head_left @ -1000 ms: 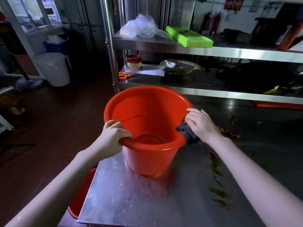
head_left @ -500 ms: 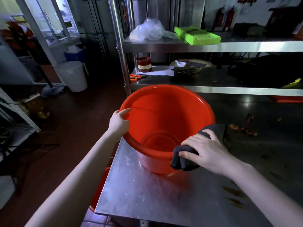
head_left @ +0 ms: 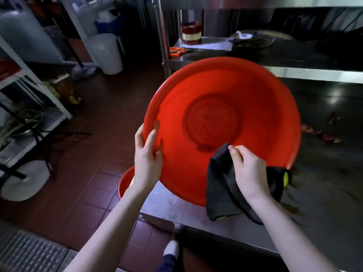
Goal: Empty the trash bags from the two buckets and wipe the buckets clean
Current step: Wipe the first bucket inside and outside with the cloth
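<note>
red bucket [head_left: 222, 118] | empty, tilted toward camera | second bucket [head_left: 125, 183] partly hidden, seemingly floor

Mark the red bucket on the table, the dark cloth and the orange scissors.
red bucket [head_left: 265, 118]: head view, bare inner wall right of the base.
dark cloth [head_left: 220, 185]: head view, hanging fold left of the right hand.
orange scissors [head_left: 176, 51]: head view, orange handles on the shelf.
</note>
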A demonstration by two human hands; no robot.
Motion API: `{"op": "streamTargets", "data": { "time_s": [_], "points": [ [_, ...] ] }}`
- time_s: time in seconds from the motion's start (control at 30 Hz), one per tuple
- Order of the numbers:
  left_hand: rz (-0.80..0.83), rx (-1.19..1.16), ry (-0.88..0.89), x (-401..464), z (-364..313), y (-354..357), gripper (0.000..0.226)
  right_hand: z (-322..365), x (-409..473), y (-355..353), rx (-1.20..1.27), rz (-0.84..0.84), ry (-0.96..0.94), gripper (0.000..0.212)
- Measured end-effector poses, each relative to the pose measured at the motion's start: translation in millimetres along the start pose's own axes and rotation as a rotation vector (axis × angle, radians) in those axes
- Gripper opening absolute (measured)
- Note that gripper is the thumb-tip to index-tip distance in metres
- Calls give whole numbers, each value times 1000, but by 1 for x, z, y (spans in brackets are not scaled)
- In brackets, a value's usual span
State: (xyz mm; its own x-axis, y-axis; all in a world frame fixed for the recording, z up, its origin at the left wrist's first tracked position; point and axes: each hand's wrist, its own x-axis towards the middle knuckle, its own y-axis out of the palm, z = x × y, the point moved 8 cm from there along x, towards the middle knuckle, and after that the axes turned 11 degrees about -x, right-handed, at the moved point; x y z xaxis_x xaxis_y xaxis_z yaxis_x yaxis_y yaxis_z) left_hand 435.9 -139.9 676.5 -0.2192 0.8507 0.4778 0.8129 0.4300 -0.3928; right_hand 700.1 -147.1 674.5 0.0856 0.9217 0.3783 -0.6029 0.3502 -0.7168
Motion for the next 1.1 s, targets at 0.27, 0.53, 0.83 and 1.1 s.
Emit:
{"op": "streamTargets", "data": {
  "time_s": [0.27,0.53,0.83,1.1],
  "points": [
    [163,42,-79,-41,58,41,91,-49,16,27,9,14,239,35],
    [19,-134,-96,-71,121,59,84,-23,61,68,88,-136,135,28],
    [-37,-328,-154,-96,152,69,85,-71,4,215,-768,577,-87,56],
    [-56,-366,-256,-104,182,86,95,-16,-49,243,-790,523,-363,53]
  ]
}}
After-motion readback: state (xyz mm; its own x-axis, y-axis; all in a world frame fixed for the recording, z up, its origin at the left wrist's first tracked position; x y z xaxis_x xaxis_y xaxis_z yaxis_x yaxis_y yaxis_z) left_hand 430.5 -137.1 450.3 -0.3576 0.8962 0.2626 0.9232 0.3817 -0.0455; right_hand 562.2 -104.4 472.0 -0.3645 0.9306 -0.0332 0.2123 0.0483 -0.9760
